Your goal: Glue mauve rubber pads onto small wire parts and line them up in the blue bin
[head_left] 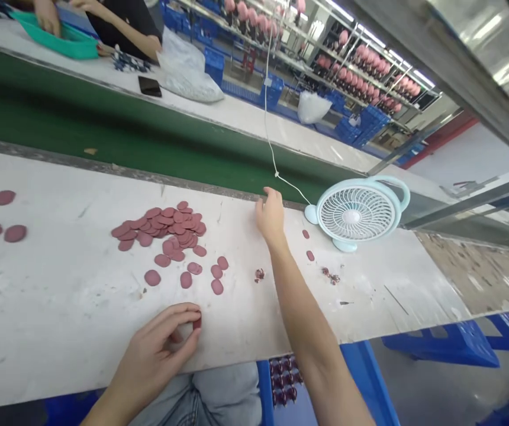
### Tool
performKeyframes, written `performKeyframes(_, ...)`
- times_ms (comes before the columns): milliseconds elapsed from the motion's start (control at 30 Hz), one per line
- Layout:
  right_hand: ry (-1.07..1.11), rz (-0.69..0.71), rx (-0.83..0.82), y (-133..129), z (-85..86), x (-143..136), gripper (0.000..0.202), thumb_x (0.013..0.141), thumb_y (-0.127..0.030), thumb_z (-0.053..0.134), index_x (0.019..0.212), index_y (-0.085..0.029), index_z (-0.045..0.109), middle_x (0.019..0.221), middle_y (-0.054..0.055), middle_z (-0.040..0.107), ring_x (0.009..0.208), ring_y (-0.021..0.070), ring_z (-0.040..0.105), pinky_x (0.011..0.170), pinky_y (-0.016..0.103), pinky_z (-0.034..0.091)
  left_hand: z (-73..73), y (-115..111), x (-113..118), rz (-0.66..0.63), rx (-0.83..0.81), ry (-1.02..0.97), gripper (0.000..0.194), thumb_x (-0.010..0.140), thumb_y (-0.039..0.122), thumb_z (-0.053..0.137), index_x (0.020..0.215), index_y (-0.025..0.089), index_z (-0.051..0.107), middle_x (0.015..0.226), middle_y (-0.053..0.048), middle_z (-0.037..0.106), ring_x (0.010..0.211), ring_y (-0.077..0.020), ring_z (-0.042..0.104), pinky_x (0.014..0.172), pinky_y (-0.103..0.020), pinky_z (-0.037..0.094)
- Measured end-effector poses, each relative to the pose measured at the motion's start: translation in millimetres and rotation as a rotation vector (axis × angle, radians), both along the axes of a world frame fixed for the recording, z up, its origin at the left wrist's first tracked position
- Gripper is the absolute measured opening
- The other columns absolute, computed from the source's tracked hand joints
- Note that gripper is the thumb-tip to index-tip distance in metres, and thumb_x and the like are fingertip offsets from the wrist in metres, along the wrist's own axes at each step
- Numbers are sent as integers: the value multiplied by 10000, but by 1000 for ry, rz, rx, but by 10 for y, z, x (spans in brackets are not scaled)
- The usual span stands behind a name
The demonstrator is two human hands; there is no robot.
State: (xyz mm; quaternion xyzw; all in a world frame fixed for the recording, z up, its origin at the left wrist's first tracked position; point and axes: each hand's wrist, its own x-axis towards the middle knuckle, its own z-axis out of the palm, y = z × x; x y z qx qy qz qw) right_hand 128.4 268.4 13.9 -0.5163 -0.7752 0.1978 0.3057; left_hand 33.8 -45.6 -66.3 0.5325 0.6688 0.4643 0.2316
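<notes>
Near the front edge of the table, my left hand (pixel 161 343) pinches a small dark red disc (pixel 197 323) on edge between thumb and fingertips. My right hand (pixel 272 216) reaches toward the far edge, left of the fan. Its thumb and forefinger are apart, with nothing visible between them; the other fingers are mostly hidden. A heap of flat, dull red oval discs (pixel 174 226) lies left of my right hand, and several loose ones (pixel 216 271) are scattered in front of the heap. Beside my right forearm is a small clump of shiny dark red bits (pixel 259 275).
A light blue fan (pixel 356 214) with a white cord stands at the right. More discs (pixel 3 197) lie far left. Beyond a green conveyor belt (pixel 103 124), another person's hand is in a teal tray (pixel 81 48). A blue crate (pixel 365 378) sits below the table edge.
</notes>
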Motion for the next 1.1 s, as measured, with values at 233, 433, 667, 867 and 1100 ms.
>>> performKeyframes(233,-171,-61,-8,993,-88,-12,342,975,-352,652,1265,-174,619,1308,100,625,1138,257,640,969,489,553,53,40,-10,7,-24,-100,151,897,261,639,1022,245,722,1119,-73,749,699,-161,687,605,-263,579)
performKeyframes(433,-123,-4,-10,889,-73,-66,305,980,-358,644,1214,-162,636,1232,89,656,1073,236,661,932,460,567,84,45,-3,-6,-42,-173,180,909,212,604,1054,248,704,1141,-65,729,797,-175,688,649,-278,568)
performKeyframes(667,29,296,-93,-460,-350,283,198,900,-160,602,1055,-200,717,1004,26,721,914,179,679,883,350,542,51,-31,-3,-34,-25,-164,194,934,212,615,1112,264,675,1201,-56,701,879,-166,685,702,-276,561)
performKeyframes(867,178,326,-219,-1285,-579,940,165,922,-243,580,1002,-230,723,974,41,702,842,186,658,770,333,538,15,-71,0,-63,-42,-167,203,928,206,640,1117,265,680,1225,-68,689,974,-199,682,723,-293,567)
performKeyframes(1100,528,26,-295,-1598,-516,1448,164,903,-332,695,1043,-252,723,1081,66,668,1035,235,614,906,397,537,40,-75,-51,1,1,-379,231,907,207,674,1124,274,717,1231,-82,673,970,-219,704,759,-312,596)
